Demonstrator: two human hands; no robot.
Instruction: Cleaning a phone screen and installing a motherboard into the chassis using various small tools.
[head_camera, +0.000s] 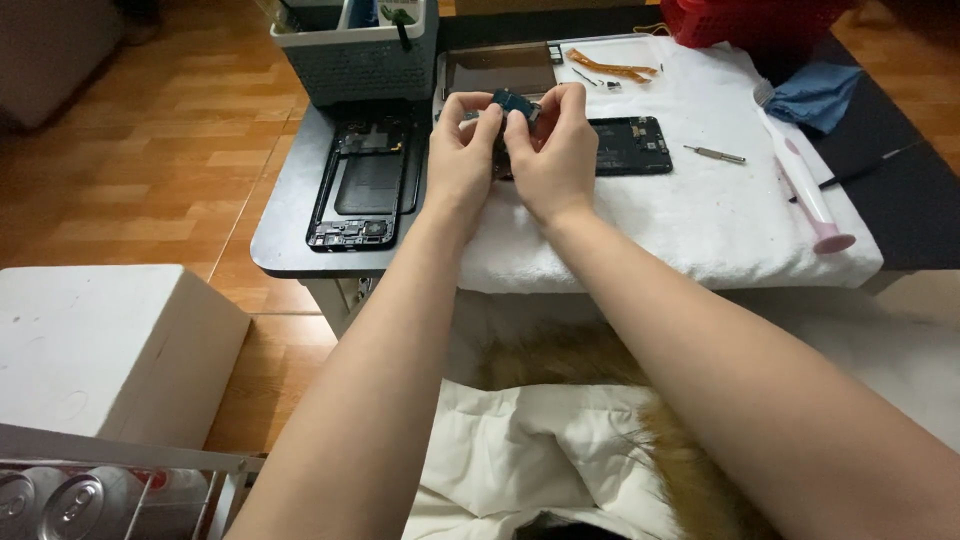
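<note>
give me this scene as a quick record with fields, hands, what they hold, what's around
left hand: fingers pinch a small blue-black circuit board
right hand: grips the same board from the other side
under the hands: white towel on a dark table
left of hands: opened phone frame
right of hands: dark phone board, small screwdriver, pink and white tool
behind: grey basket, orange flex strips, red basket, blue cloth

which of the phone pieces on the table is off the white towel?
The phone frame at the left, lying on the bare grey table beside the left hand. The dark board and the screen panel both lie on the white towel.
</note>
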